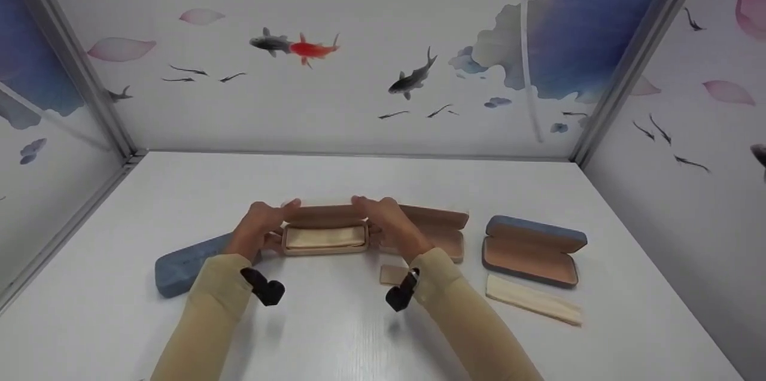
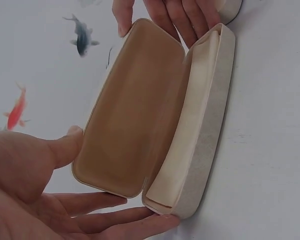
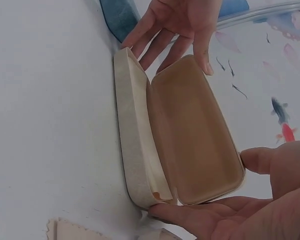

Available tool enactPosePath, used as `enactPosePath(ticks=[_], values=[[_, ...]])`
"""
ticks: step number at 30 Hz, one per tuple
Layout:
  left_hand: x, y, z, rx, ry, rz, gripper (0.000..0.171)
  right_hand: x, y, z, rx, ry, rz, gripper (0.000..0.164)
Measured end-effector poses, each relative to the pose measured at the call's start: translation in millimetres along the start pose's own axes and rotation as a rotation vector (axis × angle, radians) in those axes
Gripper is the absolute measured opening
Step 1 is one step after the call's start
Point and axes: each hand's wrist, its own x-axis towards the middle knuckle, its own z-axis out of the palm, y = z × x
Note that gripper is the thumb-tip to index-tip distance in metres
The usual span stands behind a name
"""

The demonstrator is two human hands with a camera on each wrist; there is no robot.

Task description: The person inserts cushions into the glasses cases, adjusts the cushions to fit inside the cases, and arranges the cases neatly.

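Observation:
A cream glasses case [image 1: 325, 251] with a tan lining stands open on the table, its lid [image 2: 132, 110] raised toward the back wall. A folded cream cloth [image 1: 326, 237] lies in its base. My left hand [image 1: 257, 228] holds the left end, thumb on the lid's edge and fingers along the side of the base. At the other end my right hand [image 1: 392, 225] grips it the same way, its thumb at the lid's rim and its fingertips [image 3: 165, 212] by the base corner.
To the left lies a closed blue glasses case [image 1: 188, 264], partly behind the left forearm. Right of the hands are a second open cream case [image 1: 443, 240] and an open blue case [image 1: 529, 258]. A folded cloth [image 1: 532, 300] and a small tan cloth [image 1: 392, 275] lie in front of them.

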Motion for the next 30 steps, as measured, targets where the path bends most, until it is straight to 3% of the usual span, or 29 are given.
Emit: enactPosePath(ticks=[9,14,22,26,30], values=[[1.1,-4.7,-1.6,-0.015,0.026,-0.033,0.082,7,-4,10,-0.005,0.057,0.062,0.084],[1.0,-5.9,-3.1,-0.037,0.031,-0.018,0.072,10,-5,11,-0.027,0.08,0.07,0.077],[1.2,-11.0,-3.0,-0.029,0.027,-0.001,0.075,11,5,9,0.006,0.097,0.058,0.092],[1.4,-15.2,-1.7,-0.001,0.039,0.034,0.075,9,9,7,0.018,0.105,0.039,0.088],[1.1,-19.4,-0.3,0.018,0.051,0.057,0.073,8,11,7,-0.001,0.121,0.022,0.066]])
